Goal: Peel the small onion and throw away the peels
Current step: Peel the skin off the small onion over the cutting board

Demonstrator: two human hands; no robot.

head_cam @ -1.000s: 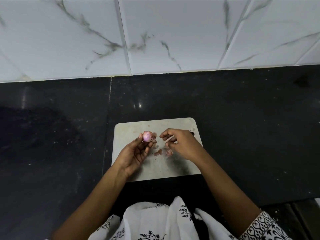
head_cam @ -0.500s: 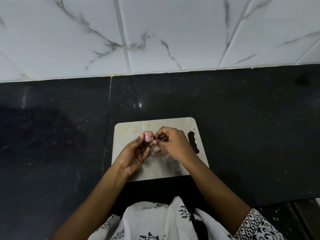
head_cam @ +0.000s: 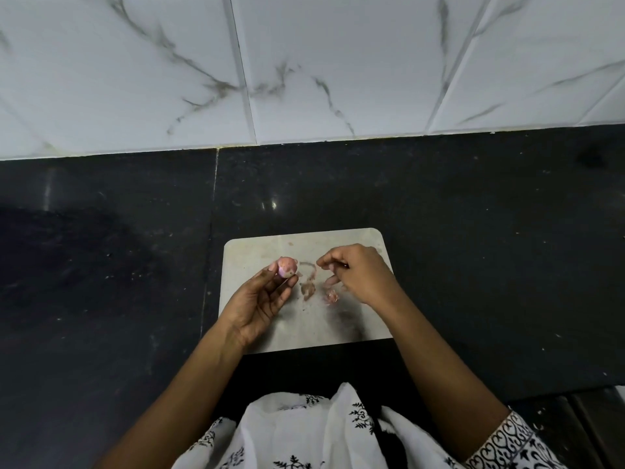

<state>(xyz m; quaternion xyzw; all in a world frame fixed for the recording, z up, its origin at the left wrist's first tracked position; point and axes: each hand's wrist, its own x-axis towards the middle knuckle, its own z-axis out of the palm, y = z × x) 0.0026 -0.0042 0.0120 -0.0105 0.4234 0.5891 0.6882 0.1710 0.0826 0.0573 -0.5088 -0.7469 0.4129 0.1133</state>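
The small pink onion (head_cam: pixel 287 266) is pinched at the fingertips of my left hand (head_cam: pixel 260 301), held just above the left half of the pale cutting board (head_cam: pixel 304 330). My right hand (head_cam: pixel 358 274) hovers over the board's right half, a short gap from the onion, fingers curled with thumb and forefinger pinched together; whether a shred of peel is between them is too small to tell. Several reddish peels (head_cam: pixel 308 288) lie on the board between the hands, and another peel scrap (head_cam: pixel 331 295) sits under my right fingers.
The board rests on a black stone counter (head_cam: pixel 473 248) that runs left and right. A white marble-tiled wall (head_cam: pixel 304 69) closes off the back. My white patterned garment (head_cam: pixel 304 431) hangs at the near edge.
My right hand was touching the onion half a second ago; it has pulled away to the right. The left hand still holds the onion in about the same spot.
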